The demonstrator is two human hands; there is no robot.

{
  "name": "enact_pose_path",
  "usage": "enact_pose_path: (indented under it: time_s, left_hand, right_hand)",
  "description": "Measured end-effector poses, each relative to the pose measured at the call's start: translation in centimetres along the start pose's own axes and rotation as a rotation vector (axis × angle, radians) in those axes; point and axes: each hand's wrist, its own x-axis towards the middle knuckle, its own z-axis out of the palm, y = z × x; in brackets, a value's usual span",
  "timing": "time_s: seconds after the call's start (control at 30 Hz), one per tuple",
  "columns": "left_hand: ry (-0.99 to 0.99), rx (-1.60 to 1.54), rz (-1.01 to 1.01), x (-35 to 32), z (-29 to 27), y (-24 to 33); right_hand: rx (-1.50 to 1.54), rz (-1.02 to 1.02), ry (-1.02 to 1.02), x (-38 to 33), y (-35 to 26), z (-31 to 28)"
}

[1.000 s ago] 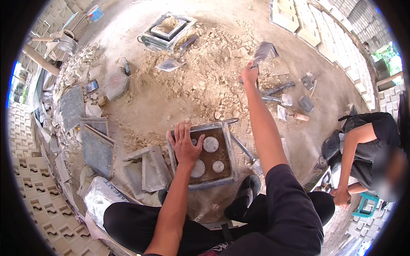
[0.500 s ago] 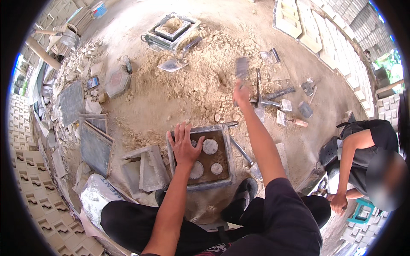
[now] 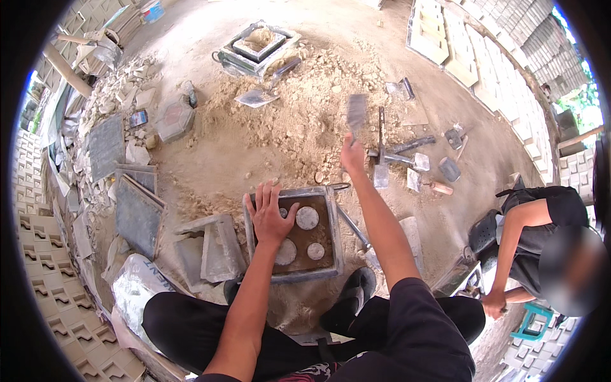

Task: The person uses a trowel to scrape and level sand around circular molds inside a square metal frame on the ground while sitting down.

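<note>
Black trousers (image 3: 188, 325) cover the person's bent legs, with a pale sack (image 3: 137, 293) beside the left knee. Just beyond the shoes (image 3: 350, 294), a square, dark-rimmed frame (image 3: 339, 242) lies on the ground, holding brown fill (image 3: 299, 237) and round pale discs (image 3: 307, 218). Over its left side lies the left hand (image 3: 272, 219), its grip spread, clasping nothing. Grey block pieces (image 3: 219, 258) lie just left of the frame; another person (image 3: 525, 219) sits bent forward at right. Farther out, the right hand (image 3: 352, 155) has its grip wrapped round the handle of a trowel (image 3: 356, 111), the broad blade pointing away; whether it touches the crumbly tan heap (image 3: 299, 130) cannot be told. A hammer (image 3: 421, 162) lies to its right. Past the heap stand nested square moulds (image 3: 245, 65).
</note>
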Motion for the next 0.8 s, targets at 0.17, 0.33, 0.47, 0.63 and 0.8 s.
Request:
enact_pose_path:
  time_s: [0.17,0.33,0.47,0.63,0.8]
  left_hand:
    - [0.012,0.026,-0.026,-0.5,-0.4,-1.5]
    - [-0.002,-0.024,0.003,-0.1,0.0,0.1]
    - [-0.006,0.012,-0.010,-0.1,-0.4,-0.6]
    - [0.018,-0.004,0.013,0.4,0.0,0.0]
    - [-0.011,0.005,0.010,-0.2,0.1,-0.3]
  right_hand:
    - [0.040,-0.063,-0.068,-1.7,-3.1,-1.6]
    - [-0.114,-0.161,0.071,0.2,0.7,-1.9]
    - [0.122,-0.111,0.283,-1.7,-3.1,-2.2]
    - [-0.321,-0.154,-0.081,0.3,-1.7,-3.4]
    - [-0.220,-0.013,0.067,-2.3,-1.2,-2.0]
